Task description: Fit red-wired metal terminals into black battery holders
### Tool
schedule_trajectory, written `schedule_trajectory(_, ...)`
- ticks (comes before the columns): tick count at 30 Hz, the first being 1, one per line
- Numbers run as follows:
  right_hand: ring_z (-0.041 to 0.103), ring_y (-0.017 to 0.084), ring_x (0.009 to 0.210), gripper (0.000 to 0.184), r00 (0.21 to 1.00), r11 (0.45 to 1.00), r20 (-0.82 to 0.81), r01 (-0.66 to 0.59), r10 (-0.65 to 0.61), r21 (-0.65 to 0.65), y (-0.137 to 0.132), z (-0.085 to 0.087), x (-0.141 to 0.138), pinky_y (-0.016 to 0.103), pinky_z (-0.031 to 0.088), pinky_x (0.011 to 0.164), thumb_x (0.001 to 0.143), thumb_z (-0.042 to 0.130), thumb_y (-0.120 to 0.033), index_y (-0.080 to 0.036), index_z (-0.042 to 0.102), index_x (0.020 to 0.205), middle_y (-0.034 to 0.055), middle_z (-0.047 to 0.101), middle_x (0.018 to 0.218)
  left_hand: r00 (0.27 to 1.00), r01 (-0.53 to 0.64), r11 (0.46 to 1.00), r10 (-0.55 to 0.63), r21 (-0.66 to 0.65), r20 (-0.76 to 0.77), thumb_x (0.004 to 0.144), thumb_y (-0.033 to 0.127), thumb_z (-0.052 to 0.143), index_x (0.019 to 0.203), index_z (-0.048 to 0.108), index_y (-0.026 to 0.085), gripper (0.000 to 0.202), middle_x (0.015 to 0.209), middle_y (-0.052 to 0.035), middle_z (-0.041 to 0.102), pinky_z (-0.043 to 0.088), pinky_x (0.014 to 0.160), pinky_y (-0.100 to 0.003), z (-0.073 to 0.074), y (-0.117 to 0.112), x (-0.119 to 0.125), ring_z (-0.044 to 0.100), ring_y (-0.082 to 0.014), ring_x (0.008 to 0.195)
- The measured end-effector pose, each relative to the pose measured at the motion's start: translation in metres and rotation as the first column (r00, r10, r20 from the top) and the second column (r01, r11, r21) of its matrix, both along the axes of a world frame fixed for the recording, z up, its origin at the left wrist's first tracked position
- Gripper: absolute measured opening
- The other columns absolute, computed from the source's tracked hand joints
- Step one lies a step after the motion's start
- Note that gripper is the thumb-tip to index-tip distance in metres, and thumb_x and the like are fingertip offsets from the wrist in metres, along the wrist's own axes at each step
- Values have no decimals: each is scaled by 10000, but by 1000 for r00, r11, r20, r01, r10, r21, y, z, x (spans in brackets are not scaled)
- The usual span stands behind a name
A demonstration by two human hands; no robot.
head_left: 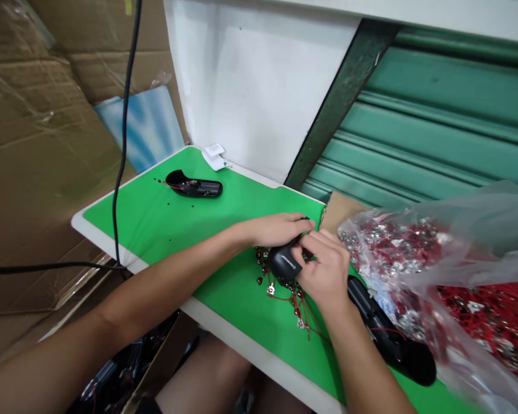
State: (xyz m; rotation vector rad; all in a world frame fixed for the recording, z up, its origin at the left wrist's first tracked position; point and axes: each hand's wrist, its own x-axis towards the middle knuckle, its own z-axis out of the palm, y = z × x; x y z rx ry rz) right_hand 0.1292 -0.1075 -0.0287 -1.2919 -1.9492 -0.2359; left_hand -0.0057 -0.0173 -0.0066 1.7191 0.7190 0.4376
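Observation:
Both my hands meet over the middle of a green table top. My left hand wraps over the top of a black plastic housing. From the right, my right hand pinches at the same housing with thumb and fingers closed on it. Under and beside the housing lies a small heap of red wires with metal terminals.
Another black housing with red wire inside lies at the table's far left. A longer black housing lies under my right forearm. A clear bag of red wires and metal terminals fills the right. A black cable hangs at left; cardboard boxes behind.

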Motion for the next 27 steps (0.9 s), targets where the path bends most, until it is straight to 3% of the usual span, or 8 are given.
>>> schedule_trajectory(4, 383, 166, 623, 312, 999, 999, 39, -34, 32, 35, -1, 1, -6, 335, 292, 619, 872, 513, -116, -219, 362, 619, -1, 423, 588, 979, -197, 974, 201, -114, 24, 948, 478, 474, 936, 646, 180, 344, 808, -30, 621, 513, 826, -280, 6, 11, -8, 562, -149, 760)
schedule_trajectory(7, 450, 168, 646, 265, 999, 1000, 28, -21, 21, -6, 0, 3, -5, 328, 325, 632, 897, 507, -121, -209, 452, 654, 4, 499, 627, 979, -172, 952, 193, -251, 60, 958, 516, 482, 1102, 640, 169, 408, 803, -24, 634, 470, 645, -233, 10, 18, -14, 557, -124, 664)
schedule_trajectory(10, 510, 166, 653, 246, 1000, 997, -5, 25, -25, -67, 2, 4, 10, 319, 362, 654, 949, 538, -171, -194, 556, 705, 4, 578, 667, 972, -125, 919, 189, -374, 139, 977, 545, 489, 1269, 564, 156, 492, 928, -77, 692, 527, 651, -242, 10, 23, -17, 630, -144, 705)
schedule_trajectory(13, 582, 198, 717, 209, 992, 990, 53, 122, -119, -70, 5, 1, 29, 335, 398, 701, 975, 567, -235, -183, 673, 803, 26, 686, 756, 955, -178, 903, 254, -391, 153, 985, 562, 486, 1293, 522, 149, 516, 1102, -139, 700, 561, 650, -267, 6, 27, -14, 663, -151, 703)
schedule_trajectory(16, 590, 226, 738, 232, 981, 985, 134, 150, -139, -81, 6, -3, 38, 359, 407, 713, 985, 568, -268, -180, 750, 870, 41, 713, 788, 940, -218, 897, 298, -385, 163, 976, 574, 506, 1289, 535, 168, 514, 1182, -130, 675, 525, 601, -230, 3, 29, -11, 672, -138, 708)
schedule_trajectory(18, 600, 236, 771, 246, 984, 986, 132, 135, -122, -95, 5, -3, 37, 371, 426, 737, 988, 569, -287, -178, 782, 930, 49, 726, 835, 908, -239, 864, 361, -443, 215, 988, 557, 475, 1334, 529, 180, 515, 1174, -110, 670, 516, 597, -215, 5, 29, -10, 666, -131, 737)
schedule_trajectory(23, 659, 224, 828, 302, 975, 980, -110, 184, -191, -70, 4, 8, 32, 368, 500, 782, 946, 543, -269, -148, 785, 1081, 76, 725, 929, 783, -235, 748, 524, -621, 335, 1019, 466, 276, 1416, 508, 155, 555, 1177, -119, 705, 541, 591, -245, 19, 26, -14, 631, -128, 716)
schedule_trajectory(27, 648, 192, 668, 354, 900, 942, -281, 300, -332, -151, 3, 13, 40, 333, 488, 665, 819, 506, -241, -170, 772, 1043, 52, 717, 821, 721, -208, 733, 562, -647, 405, 1014, 492, 248, 1372, 548, 120, 597, 1051, -124, 740, 534, 598, -250, 22, 24, -12, 650, -142, 697)
